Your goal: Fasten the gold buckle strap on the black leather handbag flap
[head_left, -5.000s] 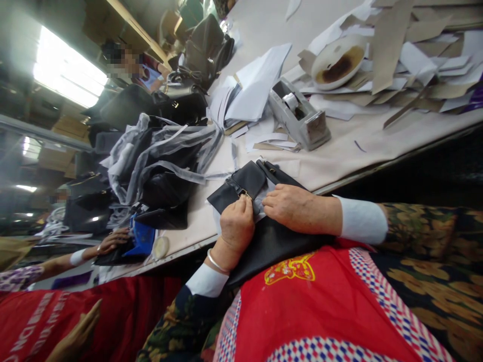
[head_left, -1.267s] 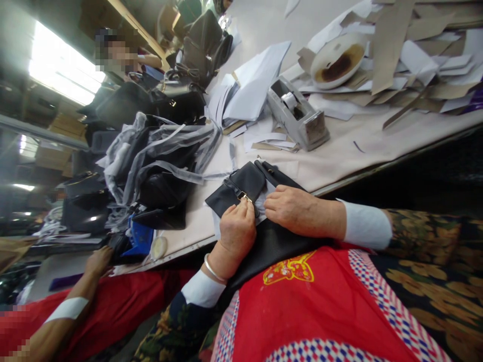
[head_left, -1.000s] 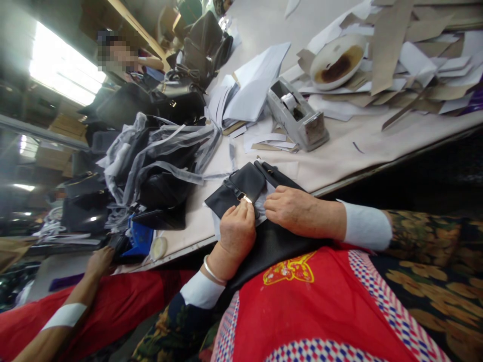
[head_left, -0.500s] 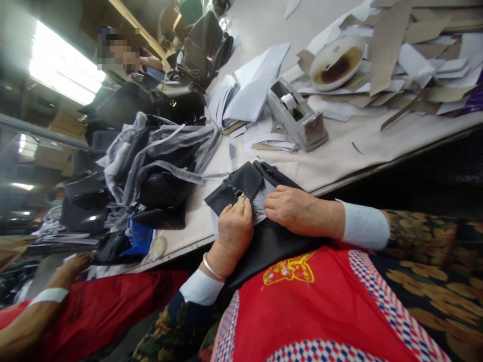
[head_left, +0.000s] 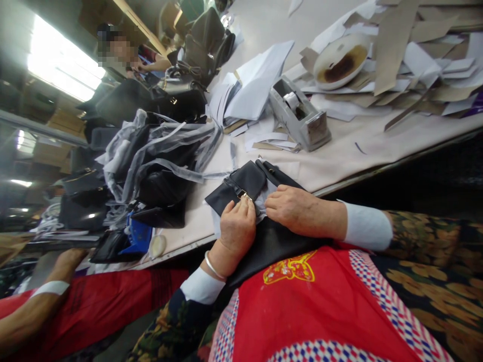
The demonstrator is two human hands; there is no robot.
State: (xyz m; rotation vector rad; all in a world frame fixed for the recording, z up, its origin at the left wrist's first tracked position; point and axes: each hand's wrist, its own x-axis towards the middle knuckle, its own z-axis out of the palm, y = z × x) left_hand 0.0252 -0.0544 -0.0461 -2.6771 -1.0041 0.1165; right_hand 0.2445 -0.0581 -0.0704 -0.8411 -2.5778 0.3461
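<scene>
A black bag (head_left: 244, 182) with a strap and a gold-coloured buckle lies over the table's front edge and reaches down to the red apron. My left hand (head_left: 237, 226), with a white bangle at its wrist, has its fingertips pinched at the buckle. Just right of it, my right hand (head_left: 289, 208) is closed on thin whitish wrapping (head_left: 266, 196) that shows between the bag's parts. Black leather of the bag spreads below both hands. The fingertips of my right hand are partly hidden.
Behind the bag stands a grey tape dispenser (head_left: 300, 113), with paper sheets (head_left: 252, 85) beside it. A stained white dish (head_left: 341, 63) rests on scraps at the right. Wrapped black bags (head_left: 162, 188) fill the left. A co-worker's arm (head_left: 41, 306) is at lower left.
My hands and the bag keep nearly the same pose. The co-worker's hand at the left has shifted slightly left, and the person at the back has moved an arm.
</scene>
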